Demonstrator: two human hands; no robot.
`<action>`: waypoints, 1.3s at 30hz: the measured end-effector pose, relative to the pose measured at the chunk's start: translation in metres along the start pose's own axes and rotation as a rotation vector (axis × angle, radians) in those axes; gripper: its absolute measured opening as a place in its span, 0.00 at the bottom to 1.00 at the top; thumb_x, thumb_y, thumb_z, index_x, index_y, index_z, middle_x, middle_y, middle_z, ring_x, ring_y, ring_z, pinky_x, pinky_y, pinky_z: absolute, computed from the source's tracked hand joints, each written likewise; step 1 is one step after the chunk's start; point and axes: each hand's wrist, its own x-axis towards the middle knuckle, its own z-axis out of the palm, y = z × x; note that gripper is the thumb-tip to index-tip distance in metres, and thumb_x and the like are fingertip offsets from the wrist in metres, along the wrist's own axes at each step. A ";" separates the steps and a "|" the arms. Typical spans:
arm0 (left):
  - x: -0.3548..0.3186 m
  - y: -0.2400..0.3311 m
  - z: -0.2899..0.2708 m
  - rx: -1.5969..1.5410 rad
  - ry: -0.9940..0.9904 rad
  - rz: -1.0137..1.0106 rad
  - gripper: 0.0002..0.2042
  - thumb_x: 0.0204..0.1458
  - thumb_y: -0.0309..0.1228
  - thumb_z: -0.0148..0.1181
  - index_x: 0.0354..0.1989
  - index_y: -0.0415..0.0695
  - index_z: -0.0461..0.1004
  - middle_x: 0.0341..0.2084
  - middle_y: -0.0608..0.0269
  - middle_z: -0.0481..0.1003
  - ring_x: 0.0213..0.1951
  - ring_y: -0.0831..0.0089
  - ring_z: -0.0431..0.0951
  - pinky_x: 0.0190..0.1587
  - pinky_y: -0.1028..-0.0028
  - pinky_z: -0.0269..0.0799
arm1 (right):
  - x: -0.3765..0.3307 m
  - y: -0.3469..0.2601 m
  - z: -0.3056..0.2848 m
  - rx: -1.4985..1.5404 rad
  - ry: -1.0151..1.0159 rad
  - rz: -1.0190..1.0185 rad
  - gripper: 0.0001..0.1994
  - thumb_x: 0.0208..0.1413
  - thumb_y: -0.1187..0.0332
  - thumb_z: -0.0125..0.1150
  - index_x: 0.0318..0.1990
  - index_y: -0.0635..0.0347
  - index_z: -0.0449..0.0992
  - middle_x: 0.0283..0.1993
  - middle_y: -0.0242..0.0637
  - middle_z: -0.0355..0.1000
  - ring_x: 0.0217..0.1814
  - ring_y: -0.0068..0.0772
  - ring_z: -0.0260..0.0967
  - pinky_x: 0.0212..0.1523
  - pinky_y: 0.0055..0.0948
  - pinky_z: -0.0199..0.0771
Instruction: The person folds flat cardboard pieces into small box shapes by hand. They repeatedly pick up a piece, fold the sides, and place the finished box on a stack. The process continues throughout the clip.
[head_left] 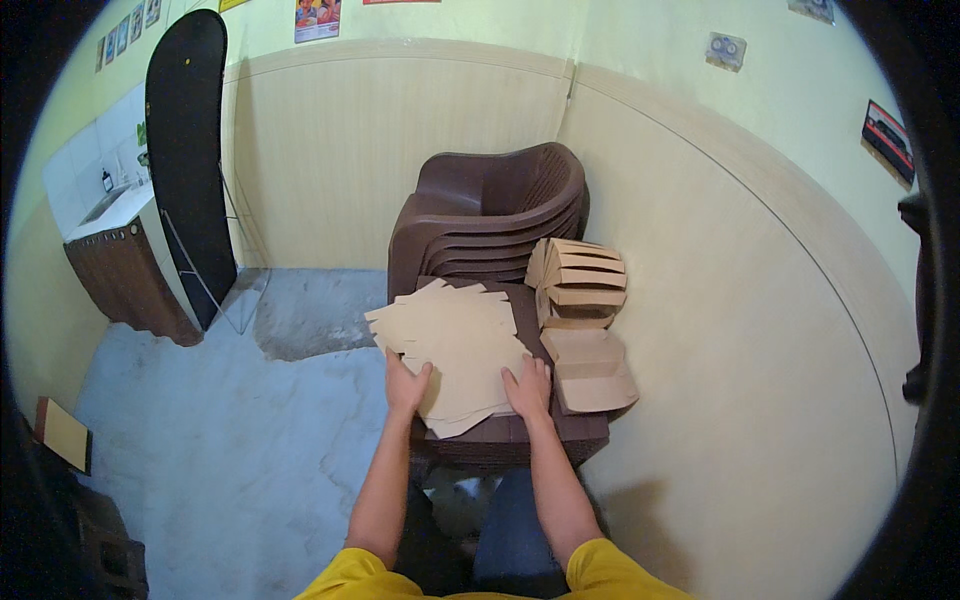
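Note:
A loose, fanned stack of flat brown cardboard box blanks [460, 340] lies on the seat of the stacked dark brown plastic chairs [500, 225]. At its near left edge is my left hand [405, 385], thumb on top and the other fingers along the side. My right hand [530, 387] grips the near right edge, its thumb pointing inward over the top sheet. The fingertips under the sheets are hidden. Beside my right hand sits an open folded cardboard box [590, 370], and behind it several more folded boxes [583, 280] are nested together.
A cream panelled wall [740, 300] stands close on the right. To the left stretches a blue-grey floor [230, 430]. A tall black board [188, 150] leans at the far left, next to a sink counter [130, 215] with a brown curtain. A dark object stands at lower left.

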 end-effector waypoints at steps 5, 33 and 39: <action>0.035 -0.030 0.010 0.126 -0.081 -0.016 0.55 0.51 0.41 0.69 0.86 0.47 0.43 0.75 0.28 0.62 0.77 0.36 0.60 0.78 0.54 0.59 | -0.031 0.024 -0.001 0.103 0.077 -0.098 0.30 0.59 0.54 0.72 0.62 0.66 0.76 0.56 0.54 0.73 0.62 0.61 0.68 0.65 0.53 0.70; -0.065 0.026 -0.026 0.475 -0.102 0.707 0.34 0.56 0.62 0.68 0.60 0.47 0.83 0.69 0.46 0.73 0.75 0.48 0.65 0.80 0.39 0.47 | -0.043 0.026 -0.015 0.231 -0.057 -0.387 0.31 0.44 0.48 0.84 0.58 0.43 0.89 0.82 0.45 0.62 0.88 0.65 0.45 0.84 0.59 0.50; -0.073 0.021 -0.022 0.489 -0.063 0.816 0.23 0.60 0.52 0.69 0.51 0.45 0.86 0.57 0.59 0.83 0.63 0.61 0.79 0.74 0.52 0.63 | -0.048 0.020 -0.019 0.193 -0.044 -0.445 0.22 0.53 0.52 0.78 0.56 0.42 0.89 0.74 0.41 0.72 0.85 0.51 0.53 0.86 0.62 0.41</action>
